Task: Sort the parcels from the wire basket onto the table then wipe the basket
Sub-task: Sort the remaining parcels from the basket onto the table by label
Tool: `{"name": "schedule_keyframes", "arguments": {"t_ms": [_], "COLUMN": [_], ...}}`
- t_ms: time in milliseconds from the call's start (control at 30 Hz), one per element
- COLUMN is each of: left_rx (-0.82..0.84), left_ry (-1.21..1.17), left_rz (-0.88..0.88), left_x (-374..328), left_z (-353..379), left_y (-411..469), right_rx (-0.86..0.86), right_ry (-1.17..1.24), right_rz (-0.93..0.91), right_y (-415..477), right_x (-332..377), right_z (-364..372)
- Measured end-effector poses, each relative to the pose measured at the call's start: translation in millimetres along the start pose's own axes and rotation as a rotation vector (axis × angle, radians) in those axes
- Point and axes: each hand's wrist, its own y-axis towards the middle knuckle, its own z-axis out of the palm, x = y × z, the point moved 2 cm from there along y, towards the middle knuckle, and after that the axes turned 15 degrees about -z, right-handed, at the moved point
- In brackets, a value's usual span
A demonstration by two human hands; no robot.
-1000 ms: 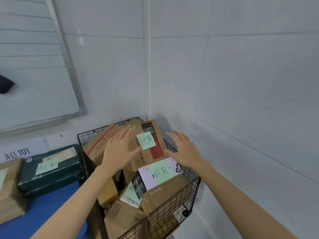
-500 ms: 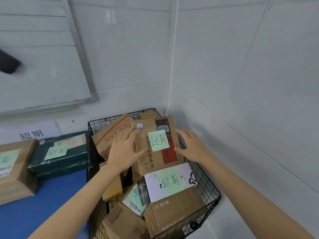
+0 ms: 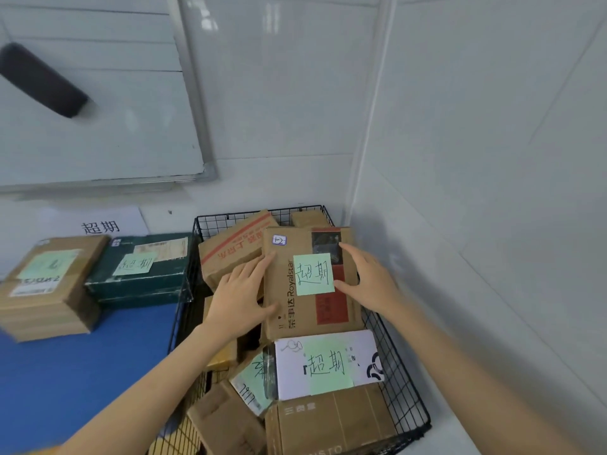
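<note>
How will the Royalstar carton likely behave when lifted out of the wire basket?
Probably stiff: the Royalstar carton shows flat cardboard faces with crisp edges. Resting on uneven parcels, it may rock or slide.

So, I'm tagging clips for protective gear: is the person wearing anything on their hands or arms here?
Nothing visible: no gloves, rings or watch on the left hand or the right hand. The left forearm and right forearm are bare as far as the frame shows, no sleeve cuff in view. Blur hides fine detail.
</note>
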Motion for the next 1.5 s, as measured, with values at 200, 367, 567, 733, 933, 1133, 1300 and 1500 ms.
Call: {"name": "schedule_keyframes", "arguments": {"t_ms": [200, 367, 567, 733, 933, 1133, 1300, 1500], "left_rx": [0.068, 0.114, -0.014, -0.121, -0.13, -0.183, -0.197, -0.225], "left_ry": [-0.09, -0.361, -0.53, -0.592, -0.713, -0.749, -0.87, -0.933], "left_rz": [-0.093, -0.109, -0.037, 0.045, 0.058, 0.096, 0.111, 0.121], "left_x": [12, 5, -11, -28, -33, -37, -38, -41], "left_z": [4, 6, -18, -60, -92, -117, -143, -171], "left_y": [3, 5, 7, 8, 6, -2, -8, -14], "right_rx": [-0.024, -0.022, -0.088, -0.187, -0.282, -0.332, -0.359, -0.383], "right_ry": [0.144, 0.257, 0.35, 0.399, 0.397, 0.422, 0.44, 0.479], "right_rz": [-0.043, -0.077, -0.094, -0.116, -0.138, -0.187, -0.266, -0.321], "right_y": [-1, -1, 11, 17, 16, 10, 12, 12], "right_x": [-2, -2, 24, 47, 71, 98, 118, 138], "right_z": [3, -5, -38, -68, -88, -104, -117, -135]}}
